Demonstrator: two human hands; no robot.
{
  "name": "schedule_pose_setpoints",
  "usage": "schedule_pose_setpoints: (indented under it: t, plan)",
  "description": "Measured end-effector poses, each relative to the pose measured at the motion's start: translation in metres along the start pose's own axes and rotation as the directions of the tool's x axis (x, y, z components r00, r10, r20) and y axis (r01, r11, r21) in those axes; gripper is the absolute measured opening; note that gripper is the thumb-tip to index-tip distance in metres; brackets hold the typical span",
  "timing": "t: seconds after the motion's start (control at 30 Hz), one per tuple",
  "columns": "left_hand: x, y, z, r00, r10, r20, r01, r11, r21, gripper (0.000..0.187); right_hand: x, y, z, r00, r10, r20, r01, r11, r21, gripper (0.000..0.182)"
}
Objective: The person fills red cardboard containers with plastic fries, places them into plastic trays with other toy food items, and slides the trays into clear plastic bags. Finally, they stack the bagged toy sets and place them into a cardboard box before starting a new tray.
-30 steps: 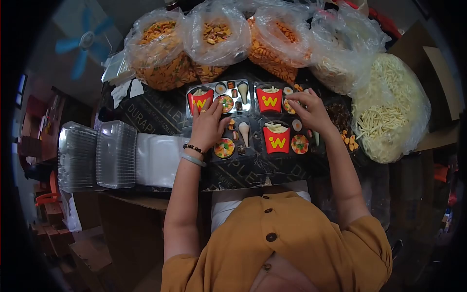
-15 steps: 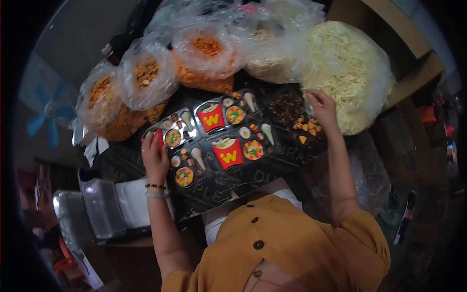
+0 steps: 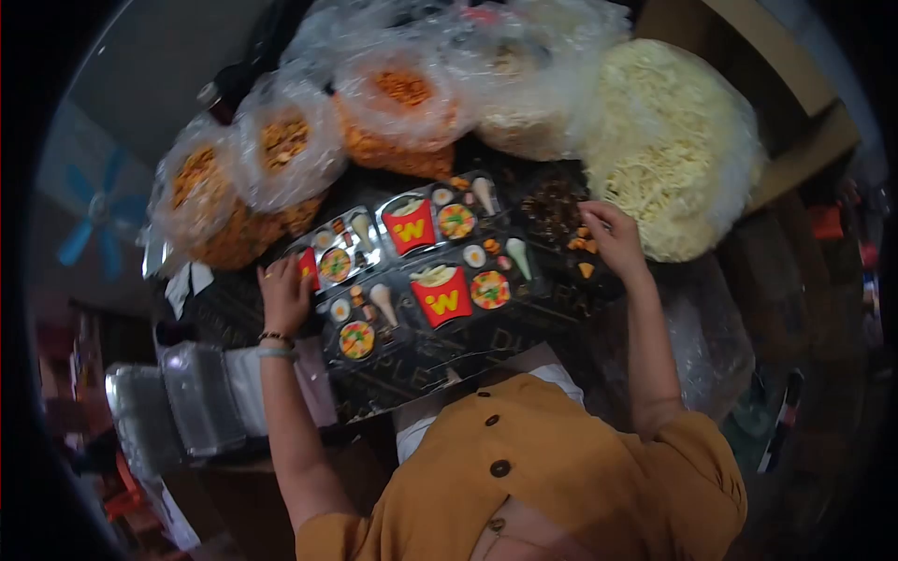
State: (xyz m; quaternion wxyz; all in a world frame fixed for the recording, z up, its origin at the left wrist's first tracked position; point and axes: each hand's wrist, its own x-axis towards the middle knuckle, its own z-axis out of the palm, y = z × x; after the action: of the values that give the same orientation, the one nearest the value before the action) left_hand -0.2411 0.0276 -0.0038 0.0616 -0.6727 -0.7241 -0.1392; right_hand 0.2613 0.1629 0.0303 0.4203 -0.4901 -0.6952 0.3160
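Note:
My left hand [image 3: 284,297] rests at the left end of a row of clear trays, its fingers apart beside a small red toy fries box [image 3: 307,266], whose edge they may touch. My right hand [image 3: 617,245] is at the right, thumb and fingertips drawn together at the edge of a pile of dark brown small pieces [image 3: 552,208] and over several orange pieces [image 3: 586,245]. Anything in its fingertips is hidden. Between my hands, larger red fries boxes [image 3: 440,297] lie among toy food bowls [image 3: 489,290], egg-like discs [image 3: 474,255] and pale spoon-shaped pieces [image 3: 517,257].
Open plastic bags of orange pieces [image 3: 285,140] line the back of the dark table covering [image 3: 412,374]. A big bag of pale yellow pieces [image 3: 669,140] stands back right, near cardboard [image 3: 804,154]. Stacked clear trays [image 3: 201,397] sit front left; a fan [image 3: 98,210] is beyond.
My left hand has shifted left off the small red fries box, uncovering part of it. My right hand has moved down and slightly left, from beside the pale bag to the orange pieces.

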Motion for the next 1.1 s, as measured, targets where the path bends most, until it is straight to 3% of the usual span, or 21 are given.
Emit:
schedule_pose_setpoints:
  t: [0.1, 0.17, 0.27, 0.37, 0.43, 0.47, 0.57, 0.63, 0.67, 0.7, 0.77, 0.87, 0.97, 1.1]
  plan:
    - [0.001, -0.010, 0.010, 0.999, 0.042, 0.002, -0.042, 0.999, -0.019, 0.042, 0.002, 0.008, -0.008, 0.994, -0.073, -0.081, 0.070, 0.997, -0.043, 0.017]
    - [0.004, -0.008, 0.009, 0.999, 0.042, 0.035, -0.039, 0.997, -0.064, 0.041, 0.009, 0.020, -0.017, 0.990, -0.055, -0.133, 0.052, 0.998, -0.024, 0.018]
    - [0.006, -0.008, 0.007, 0.997, 0.009, 0.082, -0.003, 0.997, -0.072, 0.040, 0.029, 0.041, -0.025, 0.962, 0.101, -0.255, -0.100, 0.995, 0.019, 0.020]
    - [0.006, -0.005, 0.002, 0.999, -0.002, 0.046, 0.004, 0.999, -0.041, 0.039, 0.034, 0.042, -0.031, 0.945, 0.062, -0.321, -0.087, 0.994, -0.063, 0.020]
    - [0.004, 0.001, -0.006, 0.993, 0.007, -0.117, -0.018, 0.996, -0.092, 0.039, 0.028, 0.019, -0.028, 0.961, 0.017, -0.275, -0.050, 0.992, -0.114, 0.018]
    - [-0.001, 0.005, -0.010, 0.994, -0.017, -0.108, 0.009, 0.997, -0.078, 0.039, 0.024, 0.012, -0.024, 0.967, -0.026, -0.253, -0.003, 0.994, -0.113, 0.017]
    - [-0.011, 0.044, -0.028, 0.951, -0.113, -0.287, 0.057, 0.979, -0.196, 0.038, 0.017, -0.014, -0.012, 0.984, -0.072, -0.165, 0.058, 0.994, -0.089, 0.015]
    - [-0.027, 0.083, -0.038, 0.935, -0.139, -0.325, 0.035, 0.952, -0.305, 0.038, 0.011, -0.033, -0.001, 0.963, -0.236, -0.134, 0.217, 0.966, -0.140, 0.013]
    - [-0.037, 0.101, -0.040, 0.937, -0.153, -0.314, 0.042, 0.942, -0.333, 0.039, 0.004, -0.041, 0.005, 0.990, -0.126, -0.065, 0.119, 0.988, -0.100, 0.018]
    - [-0.050, 0.116, -0.043, 0.938, -0.173, -0.300, 0.056, 0.932, -0.359, 0.039, -0.006, -0.047, 0.017, 0.992, -0.127, -0.018, 0.126, 0.990, -0.069, 0.018]
    - [-0.073, 0.138, -0.041, 0.940, -0.179, -0.291, 0.092, 0.953, -0.289, 0.040, -0.024, -0.060, 0.040, 0.902, -0.420, 0.100, 0.430, 0.856, -0.286, 0.037]
    - [-0.106, 0.151, -0.028, 0.933, -0.263, -0.247, 0.191, 0.941, -0.279, 0.050, -0.059, -0.060, 0.073, 0.811, -0.380, 0.445, 0.542, 0.773, -0.328, 0.074]
    - [-0.126, 0.156, -0.021, 0.936, -0.303, -0.179, 0.262, 0.940, -0.220, 0.058, -0.067, -0.050, 0.094, 0.758, -0.331, 0.562, 0.574, 0.749, -0.332, 0.078]
    - [-0.128, 0.153, -0.011, 0.930, -0.341, -0.140, 0.314, 0.932, -0.180, 0.062, -0.056, -0.041, 0.102, 0.732, -0.405, 0.548, 0.631, 0.706, -0.322, 0.077]
